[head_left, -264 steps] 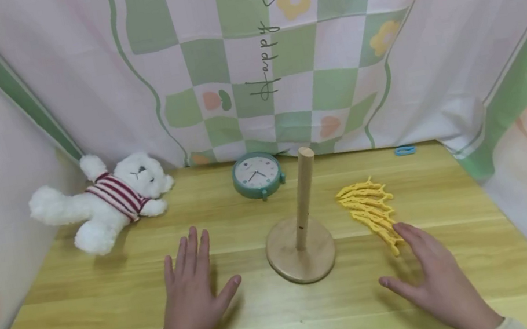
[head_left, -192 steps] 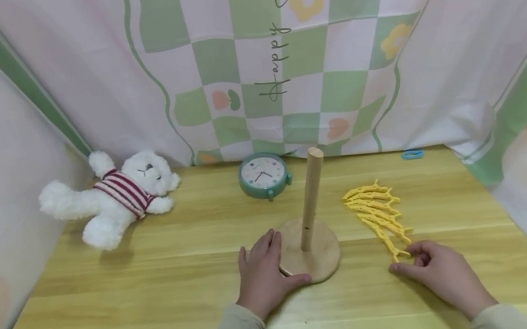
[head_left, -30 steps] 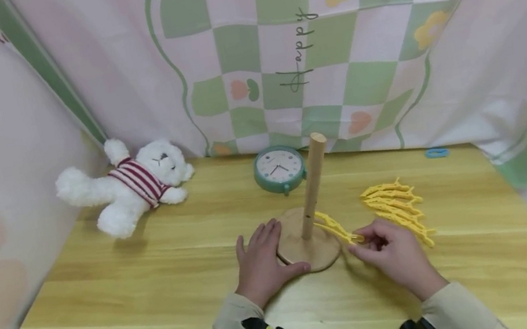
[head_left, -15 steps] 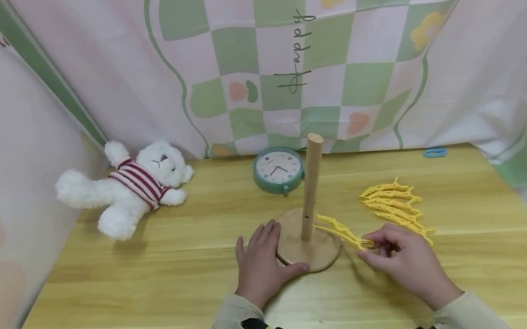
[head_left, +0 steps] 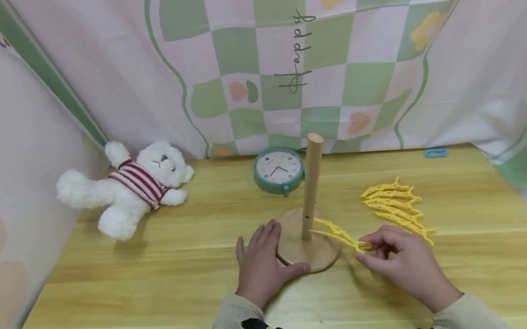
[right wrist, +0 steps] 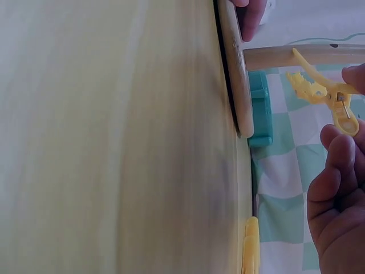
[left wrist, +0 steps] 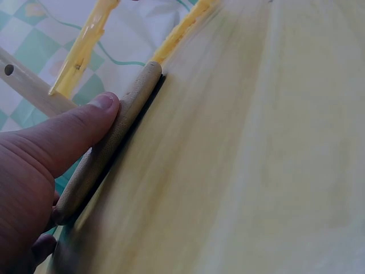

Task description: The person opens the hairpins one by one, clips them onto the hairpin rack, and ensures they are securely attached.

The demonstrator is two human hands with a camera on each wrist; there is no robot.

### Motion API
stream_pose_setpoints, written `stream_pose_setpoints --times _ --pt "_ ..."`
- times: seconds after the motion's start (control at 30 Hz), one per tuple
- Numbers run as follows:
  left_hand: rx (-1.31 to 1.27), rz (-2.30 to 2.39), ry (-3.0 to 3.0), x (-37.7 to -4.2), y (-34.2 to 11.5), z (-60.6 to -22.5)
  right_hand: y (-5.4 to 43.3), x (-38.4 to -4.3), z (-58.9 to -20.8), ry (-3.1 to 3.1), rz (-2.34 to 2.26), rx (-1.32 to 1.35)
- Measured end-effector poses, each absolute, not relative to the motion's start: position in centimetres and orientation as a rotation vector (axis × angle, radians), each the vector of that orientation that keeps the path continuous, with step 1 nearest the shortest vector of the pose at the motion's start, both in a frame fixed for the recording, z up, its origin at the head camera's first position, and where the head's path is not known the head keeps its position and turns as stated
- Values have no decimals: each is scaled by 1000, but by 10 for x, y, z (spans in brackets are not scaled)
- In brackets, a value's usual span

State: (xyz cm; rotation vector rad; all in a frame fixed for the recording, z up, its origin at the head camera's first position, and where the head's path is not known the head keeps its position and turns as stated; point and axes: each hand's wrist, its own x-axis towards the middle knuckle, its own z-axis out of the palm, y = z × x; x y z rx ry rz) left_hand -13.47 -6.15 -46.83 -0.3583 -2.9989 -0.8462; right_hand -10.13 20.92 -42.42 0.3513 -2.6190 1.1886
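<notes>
My left hand (head_left: 266, 264) holds the left side of a round wooden base (head_left: 321, 254), its thumb lying over the near edge. From the base rises an upright wooden post (head_left: 313, 182). Between right thumb and fingers, my right hand (head_left: 403, 260) pinches the tail end of a yellow branch-shaped spring clip (head_left: 340, 234). In the right wrist view the clip (right wrist: 322, 94) has its jaws spread, with one arm's tip at the post; whether it touches cannot be told. Right of the stand, several similar yellow clips (head_left: 391, 202) lie fanned out on the table.
Behind the post is a green round alarm clock (head_left: 278, 170). A white plush bear (head_left: 131, 182) in a striped shirt lies at the back left. A small blue clip (head_left: 435, 153) sits near the table's back right edge, before a checked curtain (head_left: 304, 51).
Over the earlier frames, my left hand came onto the base and my right hand took one yellow clip from the fanned row to the post. Lately the clip shifts slightly left.
</notes>
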Motion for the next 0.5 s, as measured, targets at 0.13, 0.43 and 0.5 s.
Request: stream_pose_setpoints --times 0.13,0.43,0.5 --pt "-360 -855 -2988 -135 -62 -469 205 -103 -424 -2611 1208 364" --pt "-360 -837 -2998 -134 -61 -466 197 -104 -422 -2583 1233 393" --pt "-365 -831 -2995 -134 -61 -466 195 -105 -421 -2576 1242 400"
